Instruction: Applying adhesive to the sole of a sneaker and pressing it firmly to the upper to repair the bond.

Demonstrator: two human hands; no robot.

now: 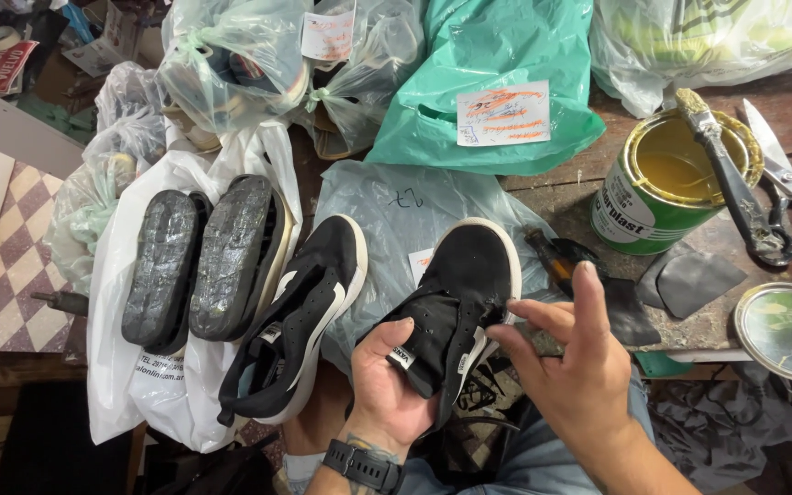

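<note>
My left hand (387, 380) grips a black sneaker with a white sole (460, 293) from below, near its tongue, tilted toe away from me. My right hand (575, 353) hovers at the shoe's right side, fingertips pinching at the upper's edge where it meets the sole. The matching black and white sneaker (300, 316) lies to the left on a clear plastic bag (391, 206). A black watch sits on my left wrist.
Two worn black soles (203, 261) rest on a white bag at left. An open green glue can (666, 183) with a brush across it stands at right, beside its lid (786, 330), scissors (776, 160) and a brown bottle (552, 261). Tagged plastic bags crowd the back.
</note>
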